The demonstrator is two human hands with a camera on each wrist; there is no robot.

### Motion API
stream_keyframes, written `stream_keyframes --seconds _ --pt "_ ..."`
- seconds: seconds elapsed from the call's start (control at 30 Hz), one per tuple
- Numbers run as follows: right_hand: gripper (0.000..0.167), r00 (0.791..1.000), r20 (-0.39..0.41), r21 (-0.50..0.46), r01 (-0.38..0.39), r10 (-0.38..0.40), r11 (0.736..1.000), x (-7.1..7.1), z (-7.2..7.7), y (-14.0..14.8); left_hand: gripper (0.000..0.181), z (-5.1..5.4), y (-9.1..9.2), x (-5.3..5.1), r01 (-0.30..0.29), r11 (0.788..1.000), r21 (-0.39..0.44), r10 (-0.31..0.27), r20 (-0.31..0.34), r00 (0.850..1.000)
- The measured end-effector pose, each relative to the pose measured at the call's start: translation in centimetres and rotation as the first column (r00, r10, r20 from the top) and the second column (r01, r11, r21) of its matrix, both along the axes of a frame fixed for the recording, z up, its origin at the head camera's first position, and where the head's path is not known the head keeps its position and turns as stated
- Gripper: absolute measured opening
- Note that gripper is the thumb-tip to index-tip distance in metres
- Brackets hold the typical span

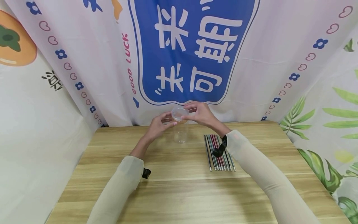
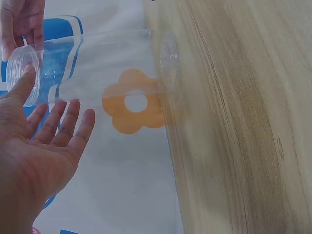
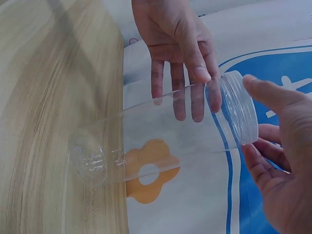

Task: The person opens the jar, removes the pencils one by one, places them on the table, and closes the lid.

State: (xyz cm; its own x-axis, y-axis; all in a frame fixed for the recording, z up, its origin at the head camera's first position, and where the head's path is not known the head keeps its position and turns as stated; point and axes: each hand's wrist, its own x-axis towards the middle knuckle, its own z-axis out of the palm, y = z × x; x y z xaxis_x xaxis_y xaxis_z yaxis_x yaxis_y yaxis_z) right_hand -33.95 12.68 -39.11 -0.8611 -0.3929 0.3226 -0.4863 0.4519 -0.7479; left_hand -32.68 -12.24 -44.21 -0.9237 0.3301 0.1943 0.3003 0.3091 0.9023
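Observation:
A tall clear plastic jar [image 1: 180, 133] stands upright at the back of the table, its base on the wood. Thumb and fingers of my right hand [image 1: 203, 114] grip the clear lid [image 3: 243, 108] at the jar's top from the right. My left hand [image 1: 157, 128] is at the jar's left side, near the top. In the left wrist view, the fingers of the left hand [image 2: 44, 151] are spread and nearly straight beside the jar, with the thumb close to its rim; firm contact cannot be made out. Through the see-through wall no contents show.
A row of several pencils [image 1: 215, 155] with pale ends lies on the wooden table [image 1: 179, 193], right of the jar and partly under my right wrist. Behind the table's back edge hangs a printed cloth [image 1: 246, 93]. Black straps with small devices [image 1: 220, 151] sit on both wrists.

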Motion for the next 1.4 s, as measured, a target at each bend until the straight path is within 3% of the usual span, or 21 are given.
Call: stream_keyframes --seconds 0.13,0.4,0.6,0.83,1.13,1.27,1.4 --pt "0.049 1.0 0.024 -0.014 -0.012 0.013 1.0 -0.1 0.1 0.3 0.062 0.1 0.0 0.1 0.0 1.0 0.006 0.0 0.01 1.0" --pt "0.048 0.979 0.085 -0.073 -0.178 0.183 0.981 -1.3 -0.2 1.5 0.062 0.0 0.0 -0.1 -0.002 1.0 0.002 0.002 0.012 1.0" --pt "0.045 0.967 0.097 -0.063 -0.229 0.234 0.971 -1.5 -0.3 1.7 0.063 0.0 -0.1 0.0 0.001 1.0 0.007 -0.001 0.017 1.0" --pt "0.043 0.977 0.09 -0.069 -0.187 0.193 0.98 -1.3 -0.4 1.6 0.061 -0.1 0.0 0.1 0.0 1.0 0.008 0.0 0.011 1.0" --pt "0.044 0.999 0.028 -0.08 -0.028 0.03 0.996 -0.5 -0.7 0.8 0.06 -0.1 0.0 0.1 -0.011 1.0 0.006 0.011 0.003 1.0" --pt "0.051 1.0 0.014 -0.054 -0.024 0.024 0.998 -0.4 -0.5 0.7 0.06 -0.1 0.0 0.1 -0.009 1.0 0.008 0.009 0.005 1.0" --pt "0.055 0.996 0.063 -0.061 -0.059 0.062 0.996 -0.4 -0.4 1.1 0.061 -0.1 0.0 0.0 -0.005 1.0 0.011 0.005 0.004 1.0"
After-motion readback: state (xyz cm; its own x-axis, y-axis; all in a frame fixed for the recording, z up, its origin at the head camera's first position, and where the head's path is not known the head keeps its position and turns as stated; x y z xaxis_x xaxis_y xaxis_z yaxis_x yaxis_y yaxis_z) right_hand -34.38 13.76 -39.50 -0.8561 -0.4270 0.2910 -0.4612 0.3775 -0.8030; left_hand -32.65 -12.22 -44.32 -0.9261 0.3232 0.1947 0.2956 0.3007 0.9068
